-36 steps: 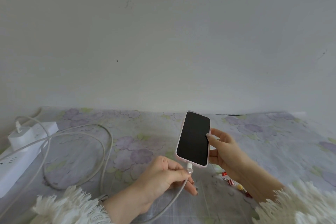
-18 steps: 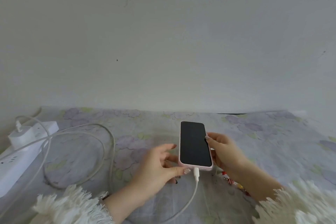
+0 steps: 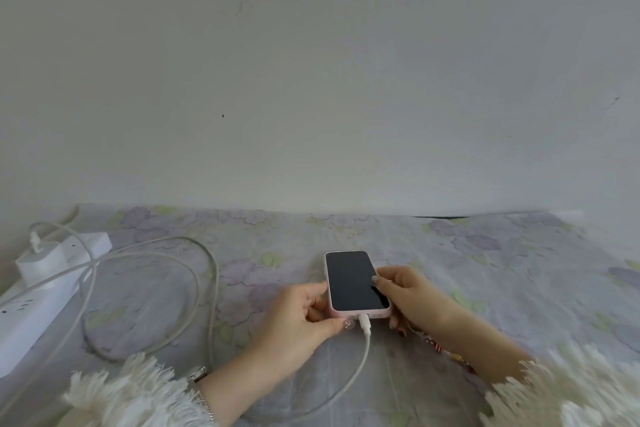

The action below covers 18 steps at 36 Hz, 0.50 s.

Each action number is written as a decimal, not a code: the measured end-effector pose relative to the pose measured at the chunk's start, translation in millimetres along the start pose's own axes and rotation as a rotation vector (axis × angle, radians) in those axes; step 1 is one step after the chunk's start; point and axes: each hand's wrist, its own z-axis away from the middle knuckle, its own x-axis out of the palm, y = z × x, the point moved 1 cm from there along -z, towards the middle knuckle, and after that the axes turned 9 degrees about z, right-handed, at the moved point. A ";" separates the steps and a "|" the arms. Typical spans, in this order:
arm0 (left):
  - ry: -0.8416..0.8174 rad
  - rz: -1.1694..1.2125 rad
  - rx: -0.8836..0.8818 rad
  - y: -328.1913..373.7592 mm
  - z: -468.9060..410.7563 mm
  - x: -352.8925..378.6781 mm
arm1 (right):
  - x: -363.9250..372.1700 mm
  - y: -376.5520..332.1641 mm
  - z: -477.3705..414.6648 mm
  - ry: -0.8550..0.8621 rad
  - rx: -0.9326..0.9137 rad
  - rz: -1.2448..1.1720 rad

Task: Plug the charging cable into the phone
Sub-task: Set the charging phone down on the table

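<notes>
Against a bare white wall, a floral-clothed counter (image 3: 485, 253) is carrying the phone (image 3: 356, 282), charging cable (image 3: 363, 324) plugged in, both hands' grips, left hand (image 3: 298, 319) and right hand (image 3: 405, 295), grasping its sides.

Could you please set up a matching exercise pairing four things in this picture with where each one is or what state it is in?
Things:
1. phone
2. cable plug
3. power strip
4. charger block

Places or states:
A. seated on the power strip
B. lying along the left edge of the floral cloth
C. face up between the two hands, screen dark
D. sitting in the phone's near end

Pairs: 1-C, 2-D, 3-B, 4-A
</notes>
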 end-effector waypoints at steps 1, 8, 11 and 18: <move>-0.001 -0.017 0.005 -0.6 -0.2 0.2 | -0.4 1.0 -0.3 0.008 -0.006 0.030; 0.026 -0.127 0.034 -3.7 -2.3 -0.8 | 1.0 0.0 -0.9 0.033 -0.061 0.227; 0.033 -0.183 0.038 -3.6 -2.3 -1.5 | 1.0 -0.8 -0.4 0.033 -0.071 0.344; 0.031 -0.261 0.017 -2.2 -3.1 -2.9 | 4.1 -1.0 0.7 0.074 -0.100 0.617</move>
